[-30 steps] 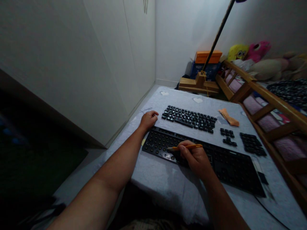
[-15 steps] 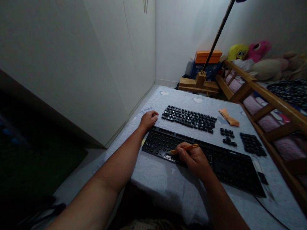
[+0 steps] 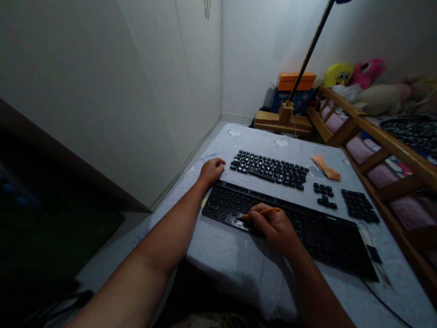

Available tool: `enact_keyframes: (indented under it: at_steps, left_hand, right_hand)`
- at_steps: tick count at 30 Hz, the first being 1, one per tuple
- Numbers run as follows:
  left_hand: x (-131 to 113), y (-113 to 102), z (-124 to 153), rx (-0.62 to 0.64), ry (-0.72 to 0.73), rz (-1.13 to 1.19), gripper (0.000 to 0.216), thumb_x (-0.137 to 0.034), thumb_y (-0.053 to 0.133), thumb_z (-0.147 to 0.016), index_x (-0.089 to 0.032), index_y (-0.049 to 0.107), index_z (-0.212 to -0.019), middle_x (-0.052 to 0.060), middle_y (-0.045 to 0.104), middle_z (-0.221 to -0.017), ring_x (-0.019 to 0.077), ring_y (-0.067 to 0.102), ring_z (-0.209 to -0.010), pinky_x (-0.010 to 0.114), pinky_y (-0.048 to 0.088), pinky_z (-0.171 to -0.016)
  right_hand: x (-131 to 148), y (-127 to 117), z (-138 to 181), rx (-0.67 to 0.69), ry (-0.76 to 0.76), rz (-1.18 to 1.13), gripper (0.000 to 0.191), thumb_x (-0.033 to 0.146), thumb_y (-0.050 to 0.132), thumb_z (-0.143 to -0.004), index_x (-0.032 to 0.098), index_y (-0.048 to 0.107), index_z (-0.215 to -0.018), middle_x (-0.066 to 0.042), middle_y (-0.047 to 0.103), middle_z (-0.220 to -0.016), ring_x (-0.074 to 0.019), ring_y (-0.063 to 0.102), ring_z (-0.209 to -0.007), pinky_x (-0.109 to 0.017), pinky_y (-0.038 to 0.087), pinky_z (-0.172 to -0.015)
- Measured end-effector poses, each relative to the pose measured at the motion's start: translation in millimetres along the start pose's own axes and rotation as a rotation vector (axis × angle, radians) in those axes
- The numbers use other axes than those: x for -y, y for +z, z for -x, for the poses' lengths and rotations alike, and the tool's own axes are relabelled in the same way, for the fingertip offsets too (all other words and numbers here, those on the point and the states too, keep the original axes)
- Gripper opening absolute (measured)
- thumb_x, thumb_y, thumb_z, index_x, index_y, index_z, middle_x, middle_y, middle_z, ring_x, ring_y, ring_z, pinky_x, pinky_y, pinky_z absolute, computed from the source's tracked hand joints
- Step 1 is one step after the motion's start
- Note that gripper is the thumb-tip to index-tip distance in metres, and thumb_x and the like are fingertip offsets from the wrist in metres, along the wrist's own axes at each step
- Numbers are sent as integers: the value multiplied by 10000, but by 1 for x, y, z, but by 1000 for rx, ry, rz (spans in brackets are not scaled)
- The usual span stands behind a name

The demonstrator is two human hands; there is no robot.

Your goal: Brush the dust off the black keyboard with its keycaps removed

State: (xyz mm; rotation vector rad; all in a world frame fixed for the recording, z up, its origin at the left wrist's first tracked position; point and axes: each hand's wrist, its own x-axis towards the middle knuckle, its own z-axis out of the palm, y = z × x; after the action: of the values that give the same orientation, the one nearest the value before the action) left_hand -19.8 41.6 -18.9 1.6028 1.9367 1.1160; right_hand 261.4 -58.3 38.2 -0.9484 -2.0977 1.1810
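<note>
1. Two hands are in view, both the person's own. The left hand rests at the far left corner of the keyboard frame, fingers curled down. Whether its grip closes on the edge or only rests there cannot be told.
2. The right hand has its grip closed on one thin orange stick. The stick lies nearly level, its tip pointing left and touching the left half of the frame.
3. The one black keyboard frame lies across the near part of the cloth-covered desk, its keycaps off.
4. The loose keycaps sit beyond it in four groups: one long main block, two small clusters one behind the other, and one square block at the right.
5. One orange strip lies just behind the main block's right end.
6. Beyond the desk stand one orange box and one wooden base carrying a dark pole. Two bright plush toys, yellow and pink, lie on the bed.
7. The right hand covers part of the frame. The single keycaps are too dark to count. The pole's top is cut off, and the stick's tip is too small to make out.
</note>
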Motion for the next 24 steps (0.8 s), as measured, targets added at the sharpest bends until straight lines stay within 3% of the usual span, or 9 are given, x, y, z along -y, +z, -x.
enact_keyframes:
  at_steps: [7,14,20,24]
  left_hand:
    - [2,1,-1,-6,15,22,291,-211,553,-753,-164,732,-978,17,694,-759,169,623,-742,271,464,-690]
    - [2,1,0,-12,12,14,283,-210,560,-755,-163,732,-974,16,693,-758,165,615,-724,270,459,-679]
    - [-1,0,1,-14,15,17,276,-208,555,-756,-163,732,-962,14,686,-742,164,613,-717,267,449,-666]
    - [-2,-1,2,-7,13,18,281,-206,556,-754,-164,733,-969,16,691,-757,163,613,-724,269,449,-677]
  right_hand:
    - [-5,0,2,53,31,-113,294,377,483,-970,173,651,-840,21,507,-616,-119,457,-545,-243,352,-518]
    - [-5,-1,1,-109,38,-57,267,377,503,-968,179,663,-889,2,562,-674,-136,518,-613,-246,385,-564]
    - [0,-2,0,27,22,-54,296,358,479,-963,171,644,-804,16,506,-605,-115,437,-533,-239,339,-509]
    - [-1,0,1,13,40,-99,283,373,493,-964,170,654,-850,15,515,-626,-117,444,-550,-235,343,-510]
